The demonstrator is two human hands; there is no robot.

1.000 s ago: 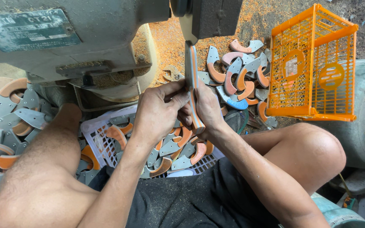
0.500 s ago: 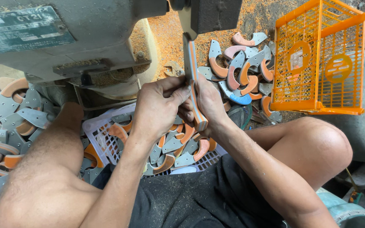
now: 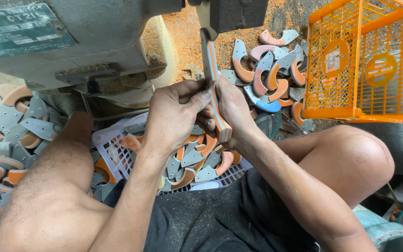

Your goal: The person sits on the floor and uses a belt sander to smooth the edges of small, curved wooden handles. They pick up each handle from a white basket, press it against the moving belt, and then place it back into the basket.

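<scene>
Grey-and-orange layered, the long curved piece (image 3: 215,88) stands edge-on, so its outline is hard to make out, and its top end vanishes under the dark block of the grey machine (image 3: 85,42). It sits tight between that machine and the orange basket (image 3: 357,60), above a white crate (image 3: 117,156) of similar cut pieces. The left hand (image 3: 176,116) and right hand (image 3: 232,109) both close around it, fingers pinching its sides, wrists nearly touching.

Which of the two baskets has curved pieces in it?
The white basket between the person's legs, below both hands, holds grey-and-orange curved pieces. The orange basket at upper right looks empty; the pieces near it lie loose on the floor.
</scene>
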